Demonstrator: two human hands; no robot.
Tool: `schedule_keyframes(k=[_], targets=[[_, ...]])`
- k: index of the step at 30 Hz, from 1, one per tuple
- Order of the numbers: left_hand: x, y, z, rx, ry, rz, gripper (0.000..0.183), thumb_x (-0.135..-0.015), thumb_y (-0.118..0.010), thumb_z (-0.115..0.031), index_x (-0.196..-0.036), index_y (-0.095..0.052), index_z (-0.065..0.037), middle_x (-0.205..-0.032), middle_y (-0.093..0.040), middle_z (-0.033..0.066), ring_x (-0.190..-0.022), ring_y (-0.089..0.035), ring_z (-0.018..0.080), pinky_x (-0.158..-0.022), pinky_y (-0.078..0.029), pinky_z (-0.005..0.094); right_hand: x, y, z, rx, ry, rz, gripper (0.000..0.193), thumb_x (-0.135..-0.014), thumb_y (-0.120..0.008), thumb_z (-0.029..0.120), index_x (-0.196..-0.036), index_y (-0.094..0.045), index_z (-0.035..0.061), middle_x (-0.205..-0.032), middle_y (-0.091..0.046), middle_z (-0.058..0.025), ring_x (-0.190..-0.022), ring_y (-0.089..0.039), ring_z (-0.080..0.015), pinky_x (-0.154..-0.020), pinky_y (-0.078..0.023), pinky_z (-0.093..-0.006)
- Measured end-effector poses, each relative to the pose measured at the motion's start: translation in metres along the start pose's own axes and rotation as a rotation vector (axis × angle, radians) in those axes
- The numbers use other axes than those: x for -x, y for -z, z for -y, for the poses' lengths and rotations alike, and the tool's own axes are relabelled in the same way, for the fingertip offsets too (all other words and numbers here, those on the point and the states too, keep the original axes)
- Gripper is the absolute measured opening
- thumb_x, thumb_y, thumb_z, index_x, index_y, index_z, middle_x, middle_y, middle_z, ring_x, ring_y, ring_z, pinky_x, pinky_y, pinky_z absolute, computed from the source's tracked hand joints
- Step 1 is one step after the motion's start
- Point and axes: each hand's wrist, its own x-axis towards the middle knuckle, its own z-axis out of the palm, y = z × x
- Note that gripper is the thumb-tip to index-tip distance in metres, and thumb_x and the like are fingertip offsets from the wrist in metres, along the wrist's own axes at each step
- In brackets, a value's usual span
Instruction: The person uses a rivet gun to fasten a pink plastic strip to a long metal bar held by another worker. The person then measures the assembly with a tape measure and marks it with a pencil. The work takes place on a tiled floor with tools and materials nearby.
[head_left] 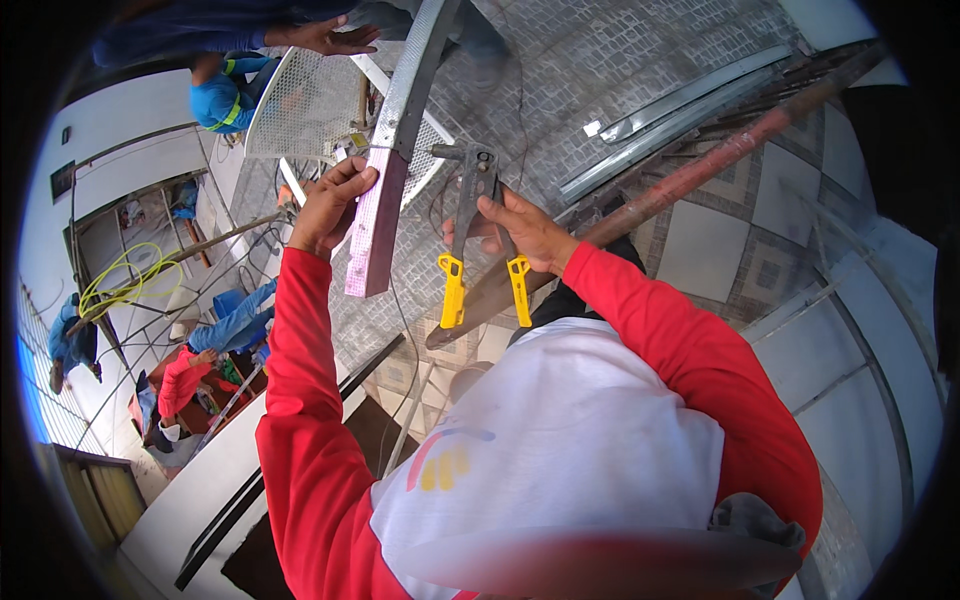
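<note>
My left hand (pixel 335 205) is closed around the near end of a long metal profile (pixel 410 95). Its near end has a pinkish face (pixel 375 225), while the rest is silver and runs away toward the top of the view. In my right hand (pixel 528 228) is a hand riveter (pixel 478 185) with a grey head and two yellow-tipped handles, which stand spread apart. The riveter's nose points left at the profile's side, near where the pink and silver parts meet; whether it touches I cannot tell.
Another person's hand (pixel 325 37) reaches in by the profile's far end. A white mesh panel (pixel 295 110) lies beyond my left hand. At right runs a rusty red pipe (pixel 740 150), with metal channels (pixel 670 125) on the floor. Several people and a yellow cable (pixel 135 280) are below left.
</note>
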Motion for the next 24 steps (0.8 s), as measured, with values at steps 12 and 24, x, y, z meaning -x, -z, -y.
schedule_keyframes(k=[12, 24], targets=[[0.01, -0.011, -0.01, 0.024, -0.025, -0.014, 0.006, -0.101, -0.066, -0.011, -0.104, -0.065, -0.005, -0.098, -0.067, -0.001, -0.09, -0.065, 0.0086, -0.084, -0.053, 0.0251, -0.025, -0.018, 0.005, 0.047, 0.059, 0.029, 0.044, -0.105, -0.058, 0.045, -0.136, -0.046, 0.0149, -0.122, -0.071, -0.0091, -0.117, -0.069, -0.0256, -0.087, -0.053, -0.0377], [0.014, -0.009, -0.013, -0.025, -0.042, -0.014, 0.008, -0.101, -0.066, -0.011, -0.106, -0.064, -0.005, -0.098, -0.068, 0.0009, -0.086, -0.067, 0.0092, -0.081, -0.055, 0.0249, -0.029, -0.011, 0.01, 0.476, 0.242, -0.121, 0.044, -0.104, -0.062, 0.034, -0.136, -0.043, 0.0101, -0.112, -0.072, -0.0092, -0.104, -0.073, -0.0207, -0.071, -0.054, -0.0315]])
